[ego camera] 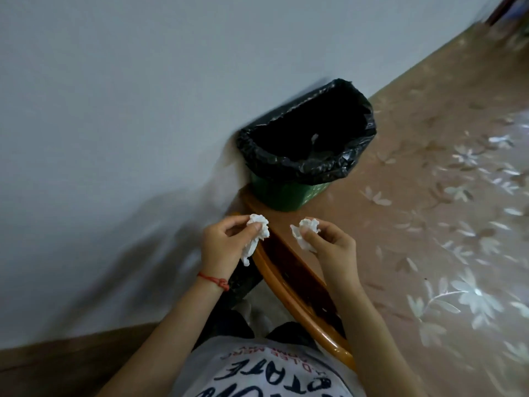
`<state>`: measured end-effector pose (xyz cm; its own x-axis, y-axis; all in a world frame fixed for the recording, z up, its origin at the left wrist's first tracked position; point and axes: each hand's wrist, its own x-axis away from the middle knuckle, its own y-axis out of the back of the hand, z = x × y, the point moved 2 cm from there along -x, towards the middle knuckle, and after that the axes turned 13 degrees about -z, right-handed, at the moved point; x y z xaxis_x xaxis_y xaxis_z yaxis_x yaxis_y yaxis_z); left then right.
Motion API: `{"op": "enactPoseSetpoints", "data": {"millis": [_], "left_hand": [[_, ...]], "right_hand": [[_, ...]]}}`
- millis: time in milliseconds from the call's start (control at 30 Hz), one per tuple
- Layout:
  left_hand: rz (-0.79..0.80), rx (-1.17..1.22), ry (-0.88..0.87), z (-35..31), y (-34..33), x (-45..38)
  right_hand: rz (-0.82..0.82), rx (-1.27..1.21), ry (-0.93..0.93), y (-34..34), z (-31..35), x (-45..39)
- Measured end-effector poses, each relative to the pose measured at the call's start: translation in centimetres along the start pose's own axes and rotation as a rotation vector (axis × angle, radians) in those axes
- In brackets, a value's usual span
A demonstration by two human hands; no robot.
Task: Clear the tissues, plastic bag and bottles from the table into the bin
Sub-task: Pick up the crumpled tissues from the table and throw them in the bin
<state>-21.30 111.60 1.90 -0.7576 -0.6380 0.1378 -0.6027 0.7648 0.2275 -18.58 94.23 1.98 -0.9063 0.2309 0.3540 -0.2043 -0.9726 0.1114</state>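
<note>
We observe the left hand (220, 245) pinched shut on a crumpled white tissue (256, 234), thumb and fingers closed around its upper part while a tail hangs below. The right hand (329, 242) is likewise clamped on a second crumpled tissue (306, 232). Both hands are held apart, side by side, near a green bin (286, 193) lined with a black bag (303, 164). The bin stands on the patterned floor (443, 196) against the pale wall (114, 110), its mouth open. A red string bracelet (213, 280) circles the left wrist. A curved wooden rail (286, 285) passes beneath the hands.
</note>
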Motion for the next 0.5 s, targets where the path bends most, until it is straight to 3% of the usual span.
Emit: {"op": "enactPoseSetpoints", "data": {"millis": [267, 500], "left_hand": [[0.183, -0.034, -0.097, -1.9, -0.9, -2.5], [0.220, -0.048, -0.109, -2.1, -1.4, -3.9]], "right_hand": [[-0.211, -0.022, 0.018, -0.4, 0.3, 0.9], [-0.247, -0.057, 0.053, -1.1, 1.6, 0.4]]}}
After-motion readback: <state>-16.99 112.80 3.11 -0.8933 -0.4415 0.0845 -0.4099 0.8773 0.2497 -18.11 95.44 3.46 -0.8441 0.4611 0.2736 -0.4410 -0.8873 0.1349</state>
